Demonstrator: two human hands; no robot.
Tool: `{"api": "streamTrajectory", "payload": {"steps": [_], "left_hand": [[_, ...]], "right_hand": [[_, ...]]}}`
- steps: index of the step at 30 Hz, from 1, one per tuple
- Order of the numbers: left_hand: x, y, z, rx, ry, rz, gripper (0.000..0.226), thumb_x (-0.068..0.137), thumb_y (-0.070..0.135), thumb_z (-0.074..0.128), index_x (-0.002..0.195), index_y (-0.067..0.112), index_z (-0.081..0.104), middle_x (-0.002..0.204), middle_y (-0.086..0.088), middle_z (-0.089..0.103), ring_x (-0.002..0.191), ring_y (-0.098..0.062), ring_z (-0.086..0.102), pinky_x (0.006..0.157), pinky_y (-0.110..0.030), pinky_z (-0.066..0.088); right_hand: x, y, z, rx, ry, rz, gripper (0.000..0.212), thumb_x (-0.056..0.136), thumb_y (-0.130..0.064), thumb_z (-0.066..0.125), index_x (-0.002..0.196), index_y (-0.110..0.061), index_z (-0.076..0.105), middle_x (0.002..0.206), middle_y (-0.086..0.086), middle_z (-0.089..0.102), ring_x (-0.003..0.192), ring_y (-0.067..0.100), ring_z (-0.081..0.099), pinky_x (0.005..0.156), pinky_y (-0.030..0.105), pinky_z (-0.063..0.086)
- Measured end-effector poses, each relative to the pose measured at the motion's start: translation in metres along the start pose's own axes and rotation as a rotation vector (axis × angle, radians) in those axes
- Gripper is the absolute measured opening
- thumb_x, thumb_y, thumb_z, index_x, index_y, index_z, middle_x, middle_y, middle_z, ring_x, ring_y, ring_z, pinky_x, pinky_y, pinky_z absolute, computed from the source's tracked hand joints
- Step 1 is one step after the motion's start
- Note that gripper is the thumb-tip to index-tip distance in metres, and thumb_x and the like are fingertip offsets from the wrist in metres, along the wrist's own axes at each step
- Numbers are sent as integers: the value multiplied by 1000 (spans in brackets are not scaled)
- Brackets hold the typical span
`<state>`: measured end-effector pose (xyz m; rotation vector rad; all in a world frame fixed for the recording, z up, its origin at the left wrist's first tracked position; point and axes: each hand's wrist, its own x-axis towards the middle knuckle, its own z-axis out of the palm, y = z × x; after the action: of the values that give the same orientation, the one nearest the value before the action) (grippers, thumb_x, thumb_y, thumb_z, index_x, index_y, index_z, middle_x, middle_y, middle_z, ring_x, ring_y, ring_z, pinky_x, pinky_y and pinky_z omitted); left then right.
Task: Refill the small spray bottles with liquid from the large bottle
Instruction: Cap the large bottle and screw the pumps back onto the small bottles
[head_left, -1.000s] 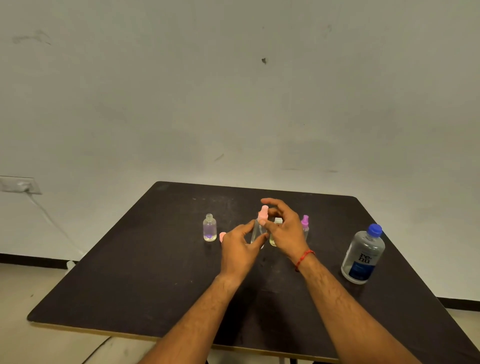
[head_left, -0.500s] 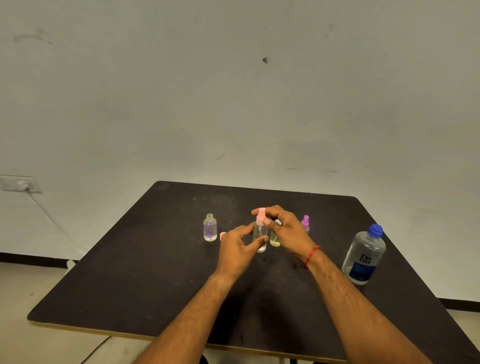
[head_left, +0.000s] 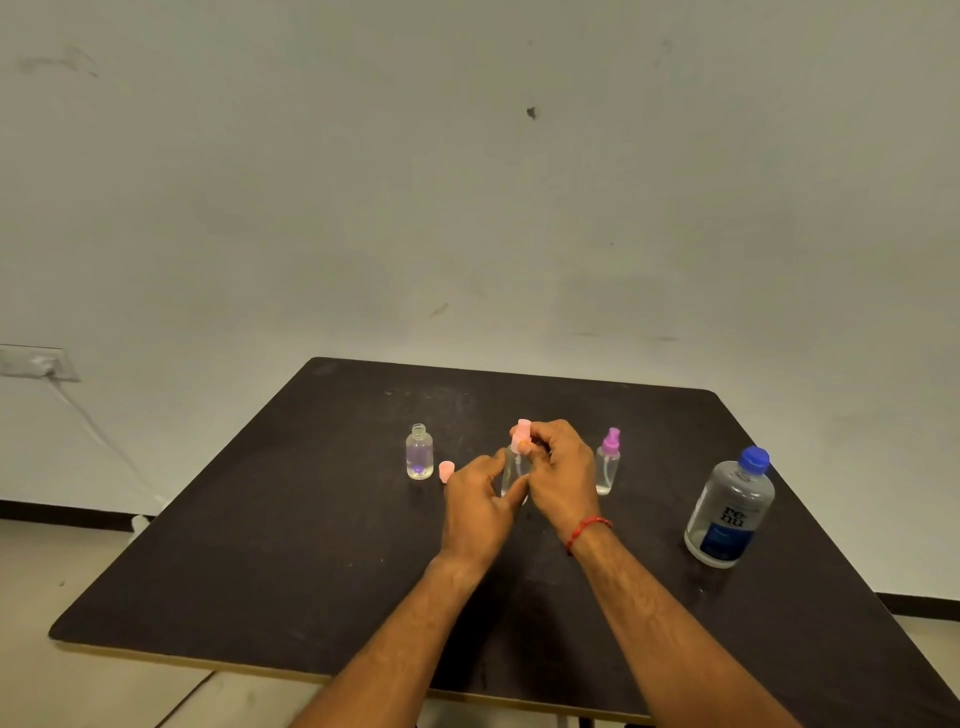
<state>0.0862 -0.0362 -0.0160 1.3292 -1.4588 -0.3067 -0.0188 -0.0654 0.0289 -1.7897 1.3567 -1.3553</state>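
Hands (head_left: 519, 483) meet over dark table (head_left: 291, 545) before pale wall (head_left: 467, 208).

A dark, scuffed square surface (head_left: 322, 519) stands against a pale wall (head_left: 467, 182) marked by a small dark spot (head_left: 531, 112) above the surface. Left of the surface, a wall socket (head_left: 36, 362) trails a white cable (head_left: 98, 434) down toward the light floor (head_left: 57, 597).

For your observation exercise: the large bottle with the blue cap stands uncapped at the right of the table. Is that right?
Not quite. The head view shows the large bottle at the right of the table with its blue cap still on; the rest holds.
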Motion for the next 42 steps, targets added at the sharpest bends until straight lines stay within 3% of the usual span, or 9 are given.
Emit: {"api": "streamTrajectory", "payload": {"steps": [3, 8, 14, 16, 19, 25, 31, 38, 42], "left_hand": [[0, -5, 3, -28, -12, -20, 21, 90, 29, 71, 75, 17, 63, 62, 9, 51, 60, -6, 51, 58, -13, 38], [6, -28, 8, 27, -62, -70, 14, 90, 39, 70, 97, 27, 72, 71, 8, 64, 63, -12, 59, 69, -15, 44], [16, -31, 10, -48, -102, -123, 23, 91, 29, 73, 113, 31, 73, 82, 20, 71, 74, 4, 65, 78, -13, 49], [22, -38, 14, -27, -99, -139, 23, 89, 27, 74, 111, 33, 74, 82, 17, 73, 74, 2, 66, 83, -21, 50], [32, -46, 21, -18, -99, -193, 21, 87, 24, 76, 108, 27, 74, 89, 11, 75, 83, -3, 68, 85, -37, 57], [50, -54, 31, -10, -103, -257, 34, 87, 21, 76, 121, 19, 71, 111, 2, 75, 102, -10, 68, 89, -25, 53], [48, -64, 36, 2, -82, -308, 35, 88, 22, 76, 122, 18, 70, 110, 3, 75, 97, -5, 65, 83, -18, 46], [46, -64, 32, 24, -114, -339, 63, 87, 27, 76, 145, 19, 52, 136, -3, 64, 127, -21, 58, 107, -39, 48], [35, -59, 18, -13, -33, -326, 64, 87, 29, 77, 144, 18, 52, 141, -1, 59, 133, -16, 53, 111, -33, 44]], "right_hand": [[-1, 1, 5, -24, 31, -12, 14, 92, -4, 61, 99, -12, 70, 93, -1, 58, 88, 10, 59, 79, 15, 49], [0, 11, 9, 53, -27, 82, 23, 92, -9, 64, 113, -16, 68, 101, -3, 64, 94, 6, 61, 87, 19, 52], [-4, 32, 15, 94, -80, 135, 46, 90, 4, 58, 130, -20, 61, 113, -7, 62, 105, 5, 59, 91, 17, 51], [-5, 39, 16, 96, -73, 155, 47, 90, 4, 59, 131, -17, 59, 116, -6, 62, 104, 3, 59, 87, 12, 49], [-8, 50, 15, 104, -61, 181, 46, 89, 2, 62, 131, -16, 59, 117, -5, 63, 102, 1, 60, 81, 5, 46], [-10, 66, 9, 112, -49, 218, 44, 88, 0, 65, 126, -21, 63, 115, -6, 65, 103, 1, 61, 82, 5, 46], [-10, 69, 7, 130, -49, 228, 43, 87, -2, 67, 125, -21, 63, 110, -7, 66, 100, 2, 62, 80, 5, 47], [-12, 67, 11, 129, -70, 220, 44, 84, -3, 71, 122, -22, 63, 106, -8, 66, 97, 3, 63, 81, 12, 51], [-13, 64, 16, 105, -81, 204, 42, 84, -5, 72, 121, -24, 63, 104, -9, 67, 95, 3, 64, 83, 16, 53]]}}
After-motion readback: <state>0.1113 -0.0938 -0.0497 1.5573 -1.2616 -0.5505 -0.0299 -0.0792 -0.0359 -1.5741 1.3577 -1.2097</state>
